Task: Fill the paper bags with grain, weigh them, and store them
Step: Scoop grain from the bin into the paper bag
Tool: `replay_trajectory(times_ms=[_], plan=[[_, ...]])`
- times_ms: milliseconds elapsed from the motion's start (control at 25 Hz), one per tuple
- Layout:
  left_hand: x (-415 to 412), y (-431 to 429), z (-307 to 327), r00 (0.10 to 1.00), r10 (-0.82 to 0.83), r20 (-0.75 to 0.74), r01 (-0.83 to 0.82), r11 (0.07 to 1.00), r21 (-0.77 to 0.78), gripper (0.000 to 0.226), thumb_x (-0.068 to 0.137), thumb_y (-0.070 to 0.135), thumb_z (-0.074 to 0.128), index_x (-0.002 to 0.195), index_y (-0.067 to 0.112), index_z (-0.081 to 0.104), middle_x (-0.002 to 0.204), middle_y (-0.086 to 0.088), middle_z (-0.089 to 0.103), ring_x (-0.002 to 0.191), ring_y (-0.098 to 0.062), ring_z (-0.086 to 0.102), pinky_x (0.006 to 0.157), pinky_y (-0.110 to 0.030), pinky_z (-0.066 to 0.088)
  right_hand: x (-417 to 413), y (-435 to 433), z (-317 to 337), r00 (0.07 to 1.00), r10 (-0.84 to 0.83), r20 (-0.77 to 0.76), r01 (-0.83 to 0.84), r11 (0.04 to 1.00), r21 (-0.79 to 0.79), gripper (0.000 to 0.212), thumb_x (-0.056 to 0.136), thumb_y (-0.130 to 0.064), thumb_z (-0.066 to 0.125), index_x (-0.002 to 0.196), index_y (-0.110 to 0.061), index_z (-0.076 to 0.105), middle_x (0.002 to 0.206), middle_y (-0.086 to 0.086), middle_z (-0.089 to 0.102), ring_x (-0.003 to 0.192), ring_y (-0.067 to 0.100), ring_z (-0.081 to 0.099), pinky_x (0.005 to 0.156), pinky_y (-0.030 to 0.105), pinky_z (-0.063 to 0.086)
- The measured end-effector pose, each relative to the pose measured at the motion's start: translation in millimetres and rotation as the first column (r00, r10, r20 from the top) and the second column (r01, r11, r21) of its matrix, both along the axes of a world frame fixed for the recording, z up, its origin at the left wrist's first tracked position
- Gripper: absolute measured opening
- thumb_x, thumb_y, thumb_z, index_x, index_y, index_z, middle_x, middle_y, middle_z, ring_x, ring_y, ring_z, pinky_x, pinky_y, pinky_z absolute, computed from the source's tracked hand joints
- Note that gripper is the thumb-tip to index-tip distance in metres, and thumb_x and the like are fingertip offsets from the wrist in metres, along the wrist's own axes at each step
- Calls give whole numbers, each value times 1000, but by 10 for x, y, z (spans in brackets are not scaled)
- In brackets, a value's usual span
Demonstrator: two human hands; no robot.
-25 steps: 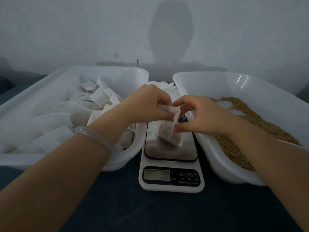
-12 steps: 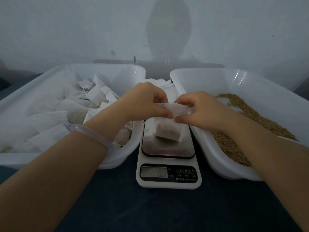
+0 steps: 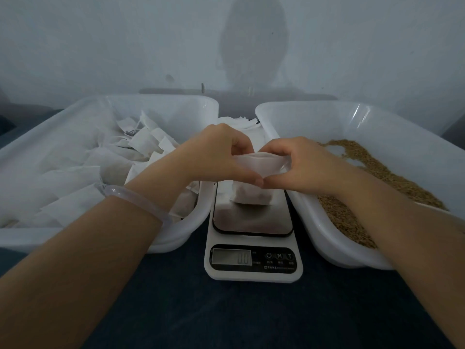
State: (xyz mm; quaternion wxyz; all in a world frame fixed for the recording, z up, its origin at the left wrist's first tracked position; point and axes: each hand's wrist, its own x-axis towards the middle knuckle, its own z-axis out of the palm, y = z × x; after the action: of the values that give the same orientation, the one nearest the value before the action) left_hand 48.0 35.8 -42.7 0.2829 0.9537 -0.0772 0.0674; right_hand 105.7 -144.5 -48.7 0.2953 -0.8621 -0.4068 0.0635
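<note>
A small white paper bag (image 3: 251,196) is held pinched at its folded top edge by the left hand (image 3: 216,152) and the right hand (image 3: 299,165), thumbs and forefingers closed on the paper from either side and the two thumbs almost meeting at the front. The bag's filled lower part hangs directly beneath the grip, over the steel platform (image 3: 251,222) of a white kitchen scale (image 3: 253,273); whether its base rests on the platform cannot be told. The scale's display (image 3: 231,256) is seen nearest the camera, below the grip, its digits dim. A clear bracelet (image 3: 136,197) is worn on the left wrist. To the left of the grip, a white plastic tub (image 3: 161,99) is heaped with paper bags (image 3: 141,142). To the right, a matching tub (image 3: 327,107) is partly covered with brown grain (image 3: 392,182). Just behind the hands, between the tubs, a stack of flat white bags (image 3: 239,122) is visible. Everything is set on a dark cloth surface (image 3: 226,311).
</note>
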Motion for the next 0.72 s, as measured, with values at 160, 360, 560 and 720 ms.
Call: replay_trajectory(times_ms=[160,360,560,720], plan=[[-5,-5,2,1000,18,-16,-18,999,37,32,57,48,80,77,26,71,65,4,63,55,-3,50,55,-22,39,6,2,-9,1000,-14,-3,14,1000,-2,39,64,-37,81,96,-39,60,88,-20,62,81,-7,57,62,17,39],[-5,-11,7,1000,19,-4,-19,998,62,36,57,49,79,80,22,72,69,-2,65,60,-13,54,56,-26,40,12,4,-7,999,-16,-29,16,1000,-4,42,62,-40,80,97,-40,59,91,-19,62,83,-4,58,64,19,40],[-10,-7,10,1000,11,2,-11,998,55,36,54,51,77,78,23,71,66,0,63,57,-8,51,55,-24,39,22,5,-14,999,-17,-31,17,1000,-2,41,62,-38,81,96,-40,58,90,-18,62,83,-4,58,65,20,41],[-11,-7,7,1000,2,-3,-2,999,50,28,54,52,76,71,32,67,64,4,62,56,-4,48,55,-22,38,21,-3,-10,999,-12,-37,12,1000,4,41,63,-37,81,97,-40,59,91,-18,63,84,-4,58,66,20,42]])
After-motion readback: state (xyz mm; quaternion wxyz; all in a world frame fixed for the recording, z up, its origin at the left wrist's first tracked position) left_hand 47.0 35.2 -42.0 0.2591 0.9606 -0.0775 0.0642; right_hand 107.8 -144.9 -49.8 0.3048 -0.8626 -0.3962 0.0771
